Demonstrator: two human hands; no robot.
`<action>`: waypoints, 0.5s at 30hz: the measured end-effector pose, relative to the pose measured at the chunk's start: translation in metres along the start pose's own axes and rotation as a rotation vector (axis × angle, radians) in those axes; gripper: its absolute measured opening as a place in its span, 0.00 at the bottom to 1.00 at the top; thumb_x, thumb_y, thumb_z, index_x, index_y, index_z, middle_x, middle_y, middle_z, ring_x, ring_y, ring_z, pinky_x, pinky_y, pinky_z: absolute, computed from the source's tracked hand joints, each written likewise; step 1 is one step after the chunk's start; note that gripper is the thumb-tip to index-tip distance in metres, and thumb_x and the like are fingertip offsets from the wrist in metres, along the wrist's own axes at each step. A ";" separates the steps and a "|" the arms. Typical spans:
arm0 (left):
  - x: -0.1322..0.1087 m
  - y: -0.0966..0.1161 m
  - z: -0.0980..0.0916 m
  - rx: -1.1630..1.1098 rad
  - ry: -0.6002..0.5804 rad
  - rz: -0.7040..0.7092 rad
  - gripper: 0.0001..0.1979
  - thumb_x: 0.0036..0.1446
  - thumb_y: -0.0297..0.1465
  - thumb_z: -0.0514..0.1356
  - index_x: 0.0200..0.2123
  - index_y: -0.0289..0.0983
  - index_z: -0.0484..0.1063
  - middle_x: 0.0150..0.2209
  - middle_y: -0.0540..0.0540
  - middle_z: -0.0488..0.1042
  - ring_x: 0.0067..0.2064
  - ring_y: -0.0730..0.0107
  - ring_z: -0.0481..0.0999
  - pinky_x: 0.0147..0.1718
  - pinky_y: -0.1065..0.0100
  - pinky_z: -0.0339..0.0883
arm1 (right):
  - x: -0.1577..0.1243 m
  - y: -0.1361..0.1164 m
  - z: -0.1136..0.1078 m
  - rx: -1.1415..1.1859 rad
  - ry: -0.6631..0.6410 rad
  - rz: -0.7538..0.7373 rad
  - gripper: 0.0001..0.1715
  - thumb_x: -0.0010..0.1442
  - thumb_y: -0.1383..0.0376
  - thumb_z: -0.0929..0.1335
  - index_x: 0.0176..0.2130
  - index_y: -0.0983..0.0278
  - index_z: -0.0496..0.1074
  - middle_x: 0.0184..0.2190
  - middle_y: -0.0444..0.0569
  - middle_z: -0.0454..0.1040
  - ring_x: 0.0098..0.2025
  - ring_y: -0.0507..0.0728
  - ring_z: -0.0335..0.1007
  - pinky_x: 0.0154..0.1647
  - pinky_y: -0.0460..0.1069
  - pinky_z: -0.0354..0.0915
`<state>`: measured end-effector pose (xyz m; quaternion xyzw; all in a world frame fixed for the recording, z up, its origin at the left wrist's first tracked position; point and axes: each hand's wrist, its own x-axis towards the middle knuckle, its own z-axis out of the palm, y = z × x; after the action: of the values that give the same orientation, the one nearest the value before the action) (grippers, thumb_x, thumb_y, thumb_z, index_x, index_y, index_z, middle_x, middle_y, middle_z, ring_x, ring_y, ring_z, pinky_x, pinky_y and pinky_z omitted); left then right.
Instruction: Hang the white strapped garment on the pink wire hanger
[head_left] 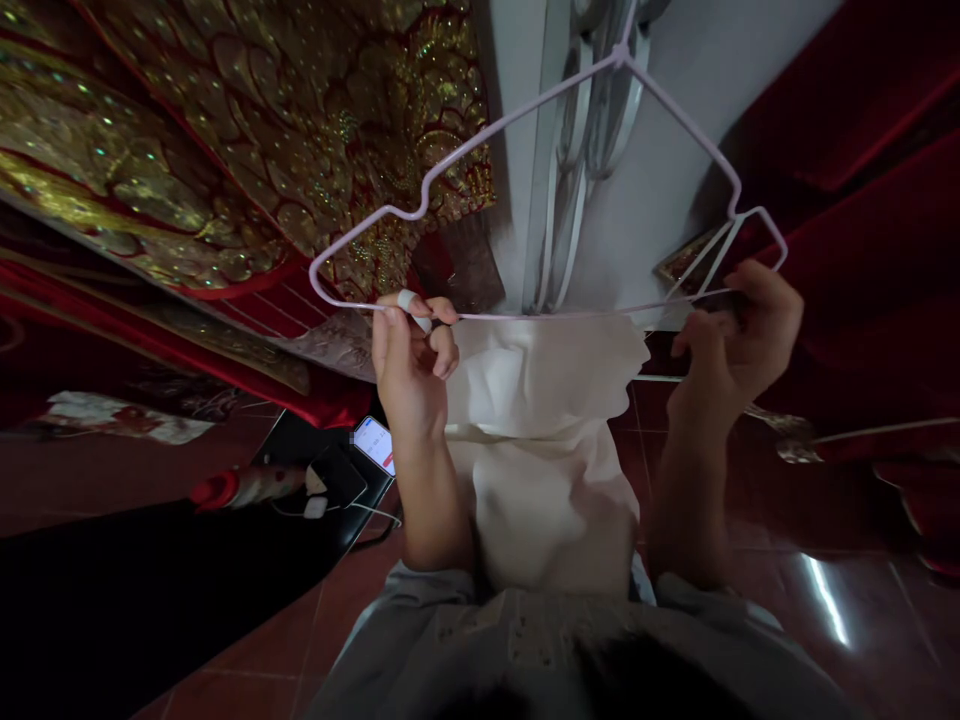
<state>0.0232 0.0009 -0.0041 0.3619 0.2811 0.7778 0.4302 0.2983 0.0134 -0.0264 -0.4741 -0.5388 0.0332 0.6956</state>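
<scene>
A pale wire hanger (620, 57) is held outstretched, its long lower bar running crosswise — pinched near the left end by the left hand (412, 365), near the right by the right hand (746, 340) — above white cloth (555, 390) (between the forearms).

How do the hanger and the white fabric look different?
The hanger is thin and pale lilac; the white fabric is broad and off-white. The hanger forms an open outline, while the white fabric is a rumpled, wavy-edged sheet. Both are light-coloured.
</scene>
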 end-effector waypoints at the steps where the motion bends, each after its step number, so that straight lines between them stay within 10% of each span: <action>1: -0.001 -0.001 0.000 -0.006 0.015 -0.008 0.21 0.71 0.50 0.70 0.36 0.41 0.71 0.32 0.50 0.76 0.18 0.81 0.49 0.16 0.71 0.43 | 0.007 0.001 -0.003 -0.005 -0.044 0.082 0.20 0.64 0.59 0.74 0.55 0.55 0.81 0.48 0.52 0.80 0.24 0.47 0.59 0.22 0.48 0.57; 6: 0.003 -0.001 -0.002 -0.048 -0.036 -0.001 0.21 0.69 0.50 0.72 0.37 0.41 0.72 0.33 0.51 0.77 0.18 0.81 0.48 0.16 0.73 0.45 | 0.033 -0.032 -0.003 0.074 -0.174 0.237 0.06 0.56 0.68 0.73 0.31 0.61 0.84 0.26 0.45 0.81 0.16 0.44 0.50 0.16 0.44 0.43; 9: 0.003 -0.001 -0.001 -0.062 -0.045 -0.002 0.22 0.66 0.50 0.74 0.36 0.40 0.74 0.32 0.51 0.78 0.18 0.83 0.44 0.16 0.73 0.40 | 0.043 -0.042 0.005 0.084 -0.144 0.129 0.17 0.58 0.69 0.73 0.46 0.61 0.89 0.37 0.51 0.88 0.21 0.46 0.64 0.17 0.42 0.50; 12: -0.002 -0.001 0.000 -0.029 -0.024 -0.051 0.22 0.66 0.50 0.73 0.36 0.40 0.73 0.32 0.50 0.78 0.18 0.82 0.43 0.15 0.73 0.40 | 0.057 -0.018 0.004 0.091 0.008 -0.047 0.30 0.59 0.66 0.76 0.61 0.60 0.85 0.56 0.58 0.85 0.51 0.63 0.86 0.23 0.42 0.61; 15: -0.005 0.000 0.001 0.017 0.033 -0.094 0.20 0.71 0.49 0.70 0.36 0.41 0.71 0.33 0.49 0.76 0.19 0.81 0.45 0.15 0.73 0.42 | 0.065 0.023 -0.014 0.147 0.071 -0.133 0.38 0.57 0.59 0.80 0.66 0.52 0.81 0.69 0.54 0.76 0.75 0.74 0.71 0.33 0.47 0.71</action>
<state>0.0262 -0.0032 -0.0055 0.3391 0.3115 0.7600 0.4586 0.3472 0.0540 0.0045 -0.3859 -0.5403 0.0097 0.7477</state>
